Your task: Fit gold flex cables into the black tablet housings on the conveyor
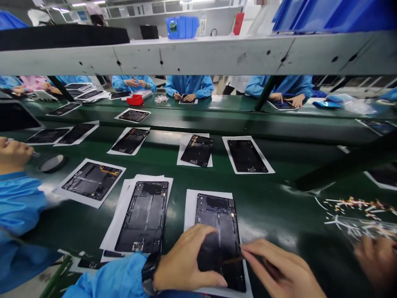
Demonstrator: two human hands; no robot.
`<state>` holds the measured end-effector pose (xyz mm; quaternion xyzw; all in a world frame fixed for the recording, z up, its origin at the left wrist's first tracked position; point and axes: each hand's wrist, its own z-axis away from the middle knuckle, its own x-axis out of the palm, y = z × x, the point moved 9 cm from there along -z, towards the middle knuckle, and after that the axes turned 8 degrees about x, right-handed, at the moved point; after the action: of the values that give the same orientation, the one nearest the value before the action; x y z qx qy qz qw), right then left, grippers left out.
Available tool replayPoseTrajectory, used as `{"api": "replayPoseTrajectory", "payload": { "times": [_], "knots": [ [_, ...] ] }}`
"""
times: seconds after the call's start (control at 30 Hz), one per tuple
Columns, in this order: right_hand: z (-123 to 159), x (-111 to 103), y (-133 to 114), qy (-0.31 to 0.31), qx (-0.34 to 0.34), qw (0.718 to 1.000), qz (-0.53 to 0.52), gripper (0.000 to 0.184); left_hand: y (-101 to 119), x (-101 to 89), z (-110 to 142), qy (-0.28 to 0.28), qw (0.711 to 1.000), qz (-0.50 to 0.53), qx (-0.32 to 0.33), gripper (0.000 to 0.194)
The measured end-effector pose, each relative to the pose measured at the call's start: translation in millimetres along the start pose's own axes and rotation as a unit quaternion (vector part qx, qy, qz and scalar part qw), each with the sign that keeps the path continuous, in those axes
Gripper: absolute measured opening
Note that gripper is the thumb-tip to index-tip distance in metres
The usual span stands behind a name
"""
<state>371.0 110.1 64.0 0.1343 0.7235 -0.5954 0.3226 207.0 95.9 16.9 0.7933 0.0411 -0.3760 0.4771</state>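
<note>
Pressing down on that panel, L hand (186, 258)?

Yep, palm on the black tablet panel (218, 231), fingers spread wide. Prob. pinning it so it can't slide.

And R hand (279, 265)?

Fingers narrow, thumb + index close together at the panel's R side, just R of the L fingertips. Looks like they pinch a thin amber strip (232, 260), but it's small, can't be sure.

Panel's where exactly?

Right under the L palm, on a white sheet (192, 211), and the sheet's on the green belt (266, 219). Sheet prob. keeps the panel off the belt.

What's past the fingers?

Next panel (144, 217) just beyond the L fingertips, on stacked sheets. More panels out ahead in rows, spaced apart, prob. so none overlap. Heap of white + amber scraps (356, 211) well past the R fingers.

Other hands?

Blurred hand (375, 260) out past the R fingers, another (12, 155) far past the L, above a blue sleeve (21, 207). Both prob. co-workers'. Black watch (151, 271) on the L wrist marks the person's own.
</note>
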Motion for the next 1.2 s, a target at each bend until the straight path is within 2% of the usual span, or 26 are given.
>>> {"api": "replayPoseTrajectory", "payload": {
  "times": [0.03, 0.07, 0.13, 0.2, 0.27, 0.33, 0.5, 0.6, 0.73, 0.87, 1.03, 1.2],
  "knots": [
    [-13, 9, -3, -0.026, 0.007, 1.0, -0.007, 0.017, -5, -0.9, -2, 0.003, 0.999, 0.028, -0.022, 0.087],
    [-26, 16, -4, -0.04, 0.018, 0.999, -0.01, 0.018, -11, 1.8, -4, 0.0, 0.999, 0.036, -0.04, 0.083],
    [-56, 30, 1, -0.057, 0.046, 0.997, -0.002, 0.019, -27, 6.7, -4, 0.01, 0.998, -0.018, -0.06, 0.053],
    [-84, 44, 12, -0.06, 0.064, 0.996, 0.017, 0.018, -37, 5.9, -3, 0.028, 0.988, -0.146, -0.036, 0.024],
    [-108, 63, 27, -0.071, 0.076, 0.994, 0.041, 0.018, -41, 4.2, -1, 0.028, 0.96, -0.277, 0.014, 0.022],
    [-126, 84, 43, -0.087, 0.087, 0.99, 0.07, 0.018, -48, 4.4, 0, -0.002, 0.933, -0.357, 0.042, 0.024],
    [-149, 122, 66, -0.121, 0.103, 0.982, 0.097, 0.016, -65, 10.1, -3, -0.094, 0.901, -0.42, 0.05, 0.036],
    [-156, 127, 70, -0.128, 0.112, 0.979, 0.11, 0.016, -69, 12.0, -10, -0.094, 0.906, -0.41, 0.04, 0.031],
    [-164, 128, 73, -0.154, 0.133, 0.97, 0.132, 0.012, -71, 10.7, -19, -0.067, 0.917, -0.391, 0.038, 0.008],
    [-176, 133, 81, -0.195, 0.159, 0.956, 0.15, 0.009, -68, 7.8, -25, -0.037, 0.916, -0.392, 0.078, 0.011],
    [-189, 139, 91, -0.237, 0.176, 0.938, 0.182, 0.013, -65, 2.0, -28, 0.0, 0.912, -0.398, 0.099, 0.014],
    [-193, 132, 93, -0.232, 0.191, 0.923, 0.24, 0.022, -67, 2.4, -29, -0.015, 0.906, -0.407, 0.113, 0.017]
  ]
}}
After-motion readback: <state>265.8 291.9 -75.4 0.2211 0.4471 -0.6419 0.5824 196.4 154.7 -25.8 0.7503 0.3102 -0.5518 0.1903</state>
